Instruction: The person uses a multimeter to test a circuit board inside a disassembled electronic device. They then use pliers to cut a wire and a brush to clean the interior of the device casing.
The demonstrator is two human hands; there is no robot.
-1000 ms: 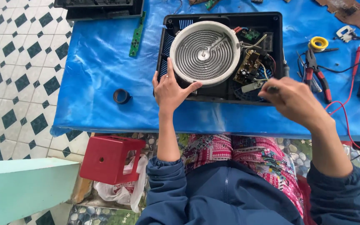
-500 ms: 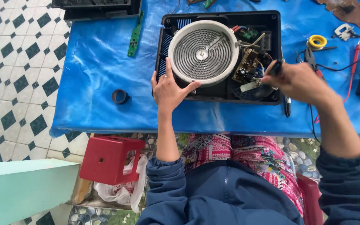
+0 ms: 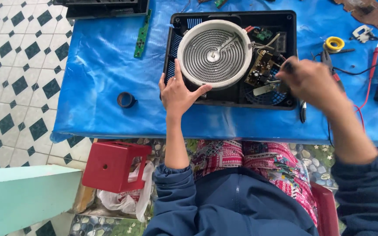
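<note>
Since a moment ago the right hand (image 3: 311, 81) has drifted up over the electronics side of the opened cooker, while the left hand (image 3: 178, 89) has kept its place. That left hand lies flat, fingers spread and holding nothing, pressed against the near rim of the round heating coil (image 3: 215, 52) that sits in the black cooker housing (image 3: 292, 26) on the blue table cover (image 3: 92, 65). Fingers of the right hand are curled around something dark, though blur hides what it is. They hover just beside the small circuit board (image 3: 259, 70). It looks like work on the wiring is in hand, and the next move would call for a steady, fine touch among those components.
</note>
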